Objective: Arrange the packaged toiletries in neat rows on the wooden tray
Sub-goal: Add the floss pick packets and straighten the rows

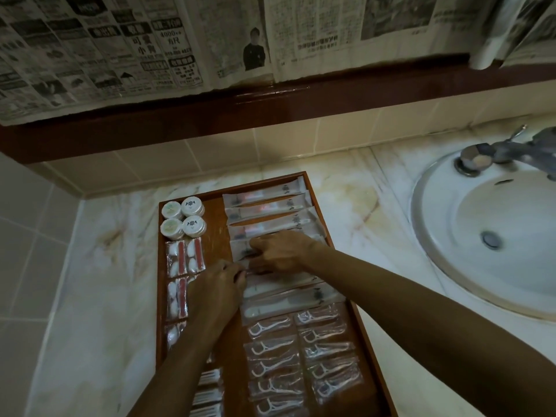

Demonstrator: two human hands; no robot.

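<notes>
One wooden tray [319, 203] on marble counter [102, 281], sink [481, 236] to right. Long sachets [264, 215] stacked in right column, floss picks [270, 346] below in two rows, round tubs [183, 218] top left. Both hands mid-tray: left hand [215, 285] and right hand [282, 251] pinching same sachet [245, 251] edge.

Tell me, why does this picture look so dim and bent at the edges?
Head view: weak, warm light leaves the wooden tray murky; the wide lens bows the wall ledge and sink; the tap looks smeared; plastic wrappers glint faintly.
</notes>
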